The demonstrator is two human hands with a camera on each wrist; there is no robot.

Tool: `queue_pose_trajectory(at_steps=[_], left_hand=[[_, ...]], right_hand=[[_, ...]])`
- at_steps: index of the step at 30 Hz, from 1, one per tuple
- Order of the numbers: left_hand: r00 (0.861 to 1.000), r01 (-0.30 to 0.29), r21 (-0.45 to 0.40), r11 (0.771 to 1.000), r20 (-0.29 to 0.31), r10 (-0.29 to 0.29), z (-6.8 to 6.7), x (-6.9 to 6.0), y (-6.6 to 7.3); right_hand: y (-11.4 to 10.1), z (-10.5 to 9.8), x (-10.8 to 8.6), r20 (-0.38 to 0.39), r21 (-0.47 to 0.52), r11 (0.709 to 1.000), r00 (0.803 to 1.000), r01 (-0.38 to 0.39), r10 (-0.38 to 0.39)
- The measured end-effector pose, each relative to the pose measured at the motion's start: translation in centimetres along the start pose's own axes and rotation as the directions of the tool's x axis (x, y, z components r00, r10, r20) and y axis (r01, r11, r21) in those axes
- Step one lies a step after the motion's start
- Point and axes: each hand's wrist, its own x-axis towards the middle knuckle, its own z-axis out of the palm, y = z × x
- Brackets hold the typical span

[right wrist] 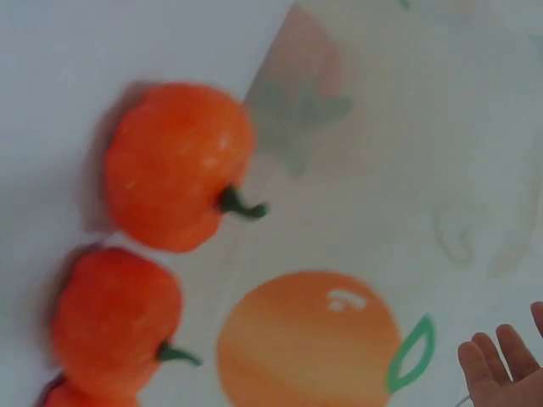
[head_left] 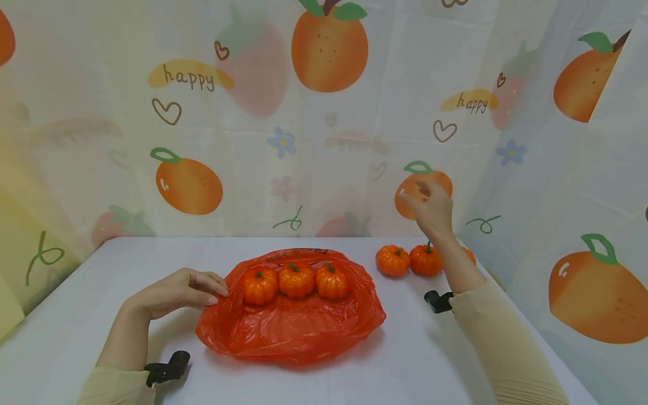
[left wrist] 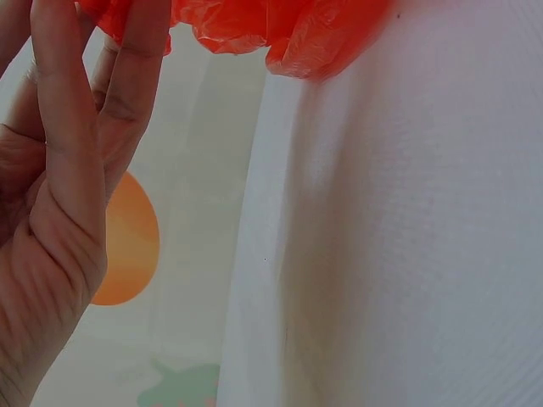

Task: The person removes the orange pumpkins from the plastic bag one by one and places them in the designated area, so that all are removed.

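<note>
A red plastic bag (head_left: pixel 298 337) lies with its mouth spread wide, and three small orange pumpkins (head_left: pixel 296 280) with green stems sit in a row inside it. At the bag's left rim my left hand (head_left: pixel 177 292) pinches the thin plastic between thumb and fingers; the left wrist view shows these fingers (left wrist: pixel 64 110) against the red film. My right hand (head_left: pixel 432 208) is raised, loosely bent and holding nothing, above more pumpkins (head_left: pixel 392 261) on the right of the table. One of those is partly hidden behind my right forearm. In the right wrist view, a pumpkin (right wrist: pixel 178 165) appears large, apart from my hand (right wrist: pixel 509 369).
The white table (head_left: pixel 344 388) ends at a hanging cloth (head_left: pixel 243 169) printed with fruit, hearts and the word "happy". This cloth also runs along the right side. A black wrist camera (head_left: pixel 169 368) sits on each sleeve.
</note>
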Motion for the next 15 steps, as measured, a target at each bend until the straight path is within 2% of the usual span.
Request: queue_pose_trajectory(at_steps=[4, 8, 15], left_hand=[[1.000, 0.008, 0.005, 1.000, -0.005, -0.008, 0.1, 0.0, 0.1], [1.000, 0.001, 0.001, 1.000, -0.003, -0.001, 0.1, -0.2, 0.1], [1.000, -0.007, 0.003, 1.000, -0.004, 0.007, 0.1, -0.2, 0.2]], right_hand=[[-2.3, 1.6, 0.2, 0.040, 0.013, 0.997, 0.996, 0.081, -0.081], [-4.9, 3.1, -0.2, 0.093, 0.027, 0.988, 0.984, 0.152, -0.154], [-8.3, 6.1, -1.3, 0.190, 0.109, 0.962, 0.945, 0.251, -0.268]])
